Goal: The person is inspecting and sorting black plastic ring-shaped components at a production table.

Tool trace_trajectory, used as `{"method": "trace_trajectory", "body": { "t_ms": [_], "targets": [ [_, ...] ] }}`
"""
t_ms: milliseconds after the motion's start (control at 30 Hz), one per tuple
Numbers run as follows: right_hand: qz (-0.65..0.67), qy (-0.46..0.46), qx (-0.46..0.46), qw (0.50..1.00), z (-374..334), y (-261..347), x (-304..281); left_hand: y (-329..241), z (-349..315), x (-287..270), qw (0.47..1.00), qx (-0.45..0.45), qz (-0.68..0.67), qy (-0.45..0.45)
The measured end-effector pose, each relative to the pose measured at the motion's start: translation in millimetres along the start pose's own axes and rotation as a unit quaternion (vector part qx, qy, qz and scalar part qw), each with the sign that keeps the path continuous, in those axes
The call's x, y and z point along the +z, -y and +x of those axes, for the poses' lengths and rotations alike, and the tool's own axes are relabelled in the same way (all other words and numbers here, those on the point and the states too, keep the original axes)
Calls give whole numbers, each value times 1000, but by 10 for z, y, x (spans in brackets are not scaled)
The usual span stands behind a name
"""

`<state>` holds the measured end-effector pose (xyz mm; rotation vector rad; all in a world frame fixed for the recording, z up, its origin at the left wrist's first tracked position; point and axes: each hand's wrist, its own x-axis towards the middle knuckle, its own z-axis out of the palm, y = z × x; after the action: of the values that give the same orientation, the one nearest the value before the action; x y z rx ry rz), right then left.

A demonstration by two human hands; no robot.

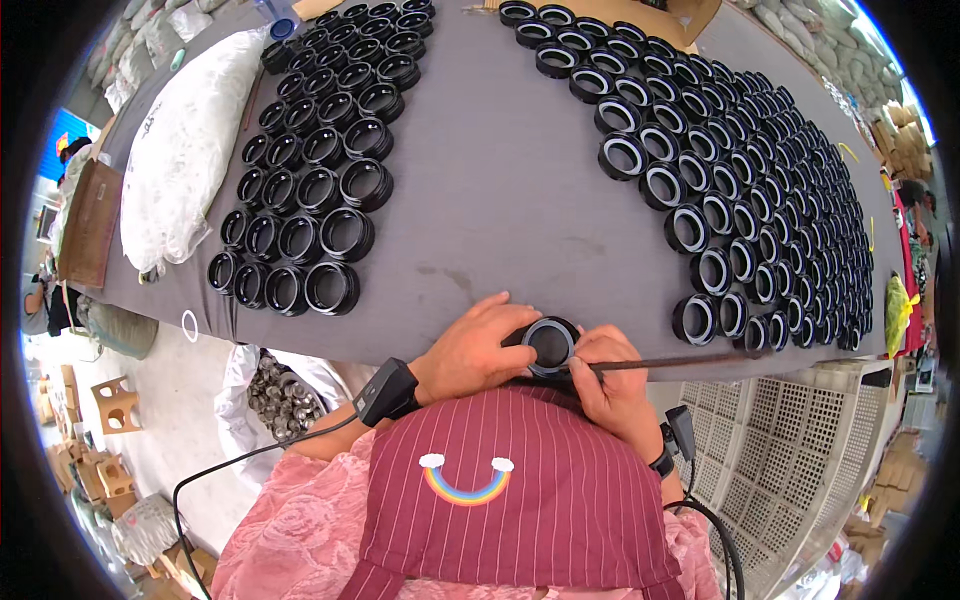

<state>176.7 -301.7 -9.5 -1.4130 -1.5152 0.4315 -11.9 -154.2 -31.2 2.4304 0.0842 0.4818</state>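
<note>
My left hand [475, 345] grips a black ring-shaped part [549, 343] at the near edge of the grey table [500, 200]. My right hand [612, 375] touches the same ring from the right and holds a thin dark metal rod [690, 361] that points out to the right. The rod's near tip sits at the ring's lower rim. Both wrists carry black strapped devices with cables.
Rows of black rings [320, 180] fill the table's left side. Many black rings with pale inner bands [730, 190] cover the right side. A white plastic sack [190, 150] lies far left. A white lattice crate [800, 450] stands at lower right, and a bag of metal parts [280, 395] sits below left.
</note>
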Motion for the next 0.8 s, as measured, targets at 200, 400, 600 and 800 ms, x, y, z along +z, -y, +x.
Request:
{"method": "trace_trajectory", "body": {
  "t_ms": [200,400,600,800],
  "targets": [
    [-90,-35,21,995,12,73,5,19,-23,9,999,-7,-36,7],
    [-104,-67,-59,991,36,-68,116,-6,-6,-1,999,-6,-37,-10],
    [-7,-30,-44,999,11,-183,254,4,-2,-5,999,-6,-39,-16],
    [117,-198,21,973,-52,-152,198,-13,37,-57,999,8,9,-33]
  ]
}}
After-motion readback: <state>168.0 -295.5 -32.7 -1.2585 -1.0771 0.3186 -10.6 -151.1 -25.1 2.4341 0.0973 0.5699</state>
